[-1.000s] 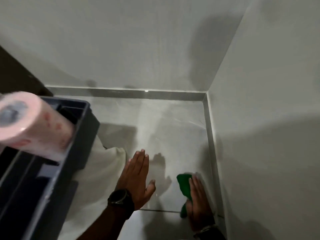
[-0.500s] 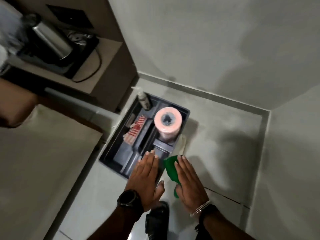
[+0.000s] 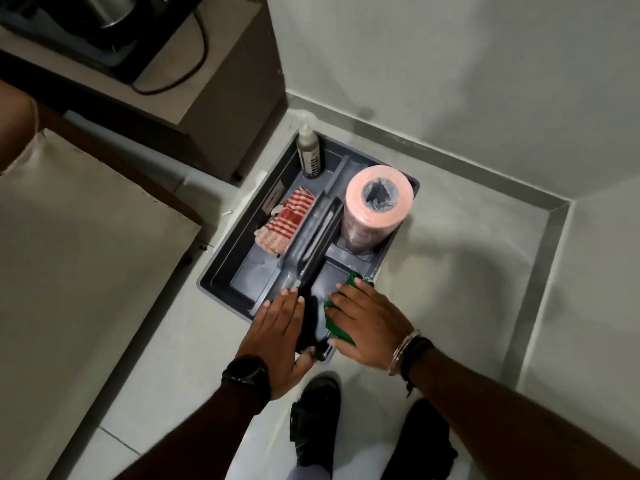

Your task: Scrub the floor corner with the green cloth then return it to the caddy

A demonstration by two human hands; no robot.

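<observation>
Beige surface (image 3: 79, 271): fills the left of the view, fabric-like with a stitched edge; what it belongs to is unclear.
Cabinet (image 3: 221, 98): brown, top left, against the wall; a black appliance (image 3: 104, 32) with a trailing cord sits on its top.
Caddy (image 3: 225, 268): dark grey plastic, on the pale tiled floor (image 3: 450, 271), far end near the wall skirting, centre handle (image 3: 318, 233) running lengthways.
Spray bottle (image 3: 309, 154): upright in the caddy's far left corner.
Striped cloth (image 3: 285, 223): red and white, folded, in the left compartment.
Paper roll (image 3: 377, 209): pink, standing on end in the far right compartment, hollow core facing up.
Left hand (image 3: 277, 337): flat, fingers straight and together, palm down over the caddy's near left edge beside the handle; holds nothing. Black watch (image 3: 246, 374) on the wrist.
Green cloth (image 3: 341, 313): in the caddy's near right compartment, bunched, mostly covered by the right hand; one end shows past the fingertips.
Right hand (image 3: 367, 322): palm down on the green cloth, fingers spread and pressing it; metal bangle (image 3: 403, 351) on the wrist.
Shoes (image 3: 315, 424): black, on the floor just below the hands.
Floor corner (image 3: 557, 209): right of the caddy, well apart from the cloth.
</observation>
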